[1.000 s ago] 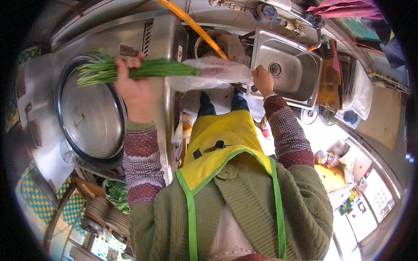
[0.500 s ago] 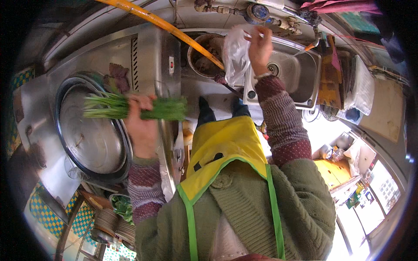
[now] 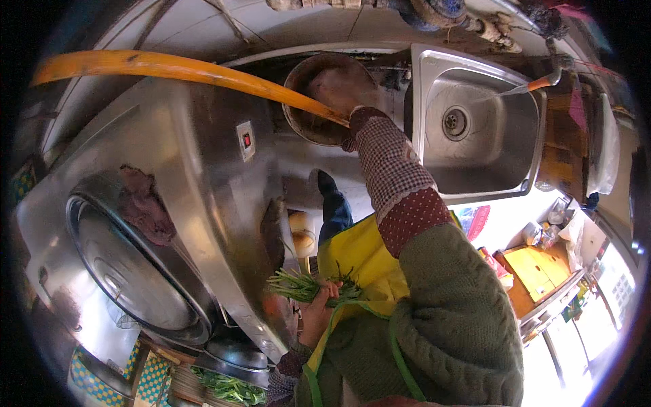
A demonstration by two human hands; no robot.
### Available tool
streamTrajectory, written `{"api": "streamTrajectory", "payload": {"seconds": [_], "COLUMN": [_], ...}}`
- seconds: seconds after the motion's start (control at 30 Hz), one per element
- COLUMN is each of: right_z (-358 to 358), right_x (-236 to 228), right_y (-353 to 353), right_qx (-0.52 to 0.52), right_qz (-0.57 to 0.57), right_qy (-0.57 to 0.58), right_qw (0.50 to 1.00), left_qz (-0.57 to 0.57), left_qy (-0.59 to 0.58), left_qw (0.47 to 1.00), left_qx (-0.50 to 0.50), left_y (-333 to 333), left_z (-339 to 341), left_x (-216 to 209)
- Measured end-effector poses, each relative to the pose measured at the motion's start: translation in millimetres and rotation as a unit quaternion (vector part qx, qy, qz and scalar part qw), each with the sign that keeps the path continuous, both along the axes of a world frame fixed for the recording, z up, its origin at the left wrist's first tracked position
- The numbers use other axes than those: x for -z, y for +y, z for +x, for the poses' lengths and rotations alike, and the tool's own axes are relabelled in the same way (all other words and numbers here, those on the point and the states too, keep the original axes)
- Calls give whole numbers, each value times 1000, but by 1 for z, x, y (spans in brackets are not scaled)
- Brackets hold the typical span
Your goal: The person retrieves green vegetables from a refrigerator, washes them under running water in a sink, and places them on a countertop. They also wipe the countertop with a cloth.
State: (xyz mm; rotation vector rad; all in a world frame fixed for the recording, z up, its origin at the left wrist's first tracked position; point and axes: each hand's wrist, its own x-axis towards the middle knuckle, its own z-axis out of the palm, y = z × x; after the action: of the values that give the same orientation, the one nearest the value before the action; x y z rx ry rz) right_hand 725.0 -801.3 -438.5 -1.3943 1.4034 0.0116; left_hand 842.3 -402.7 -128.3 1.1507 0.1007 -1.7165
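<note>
The left hand (image 3: pixel 315 313) holds a bunch of chives (image 3: pixel 291 285) low in front of the body, its fingers wrapped around the stalks. Cut or leafy ends stick out on both sides of the grip, and the bunch lies against the yellow apron (image 3: pixel 346 252), near the edge of the stainless-steel surface (image 3: pixel 180 159).

The right hand (image 3: pixel 339 87) is stretched forward over the mouth of a round bucket (image 3: pixel 305 127). It is blurred, so I cannot tell whether its fingers are clenched, released or grasping something. A long orange pole (image 3: pixel 169 66) slants across the bucket, its lower end beside the right wrist. The right arm wears a checked sleeve cover (image 3: pixel 397 166) with a dotted band.

To the right of the bucket stands a stainless-steel sink (image 3: pixel 491 146) with 1 round drain (image 3: pixel 455 123); an orange spout (image 3: pixel 544 82) points in over its far right corner.

On the left, a large round metal lid (image 3: pixel 129 271) sits in the surface, with a dull reddish cloth (image 3: pixel 146 203) lying just beside it. 1 red switch (image 3: pixel 247 140) is set in the surface's side panel. More leafy greens (image 3: pixel 230 386) show at the lower edge.
</note>
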Motion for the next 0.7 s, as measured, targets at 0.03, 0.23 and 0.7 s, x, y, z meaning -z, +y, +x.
{"api": "streamTrajectory", "payload": {"seconds": [0.03, 0.23, 0.7], "right_z": [2, 17, -312], "right_x": [6, -82, -279], "right_y": [-2, -8, 48], "right_qx": [2, 81, 168], "right_qz": [61, -190, 130], "right_qy": [-39, 57, -633], "right_qw": [997, 977, 744], "left_qz": [-5, 20, -63], "left_qy": [-14, -58, 112], "left_qw": [1000, 998, 869], "left_qx": [1, 19, 478], "left_y": [1, -74, -370], "left_z": [-1, -31, -241], "left_x": [4, -7, 20]}}
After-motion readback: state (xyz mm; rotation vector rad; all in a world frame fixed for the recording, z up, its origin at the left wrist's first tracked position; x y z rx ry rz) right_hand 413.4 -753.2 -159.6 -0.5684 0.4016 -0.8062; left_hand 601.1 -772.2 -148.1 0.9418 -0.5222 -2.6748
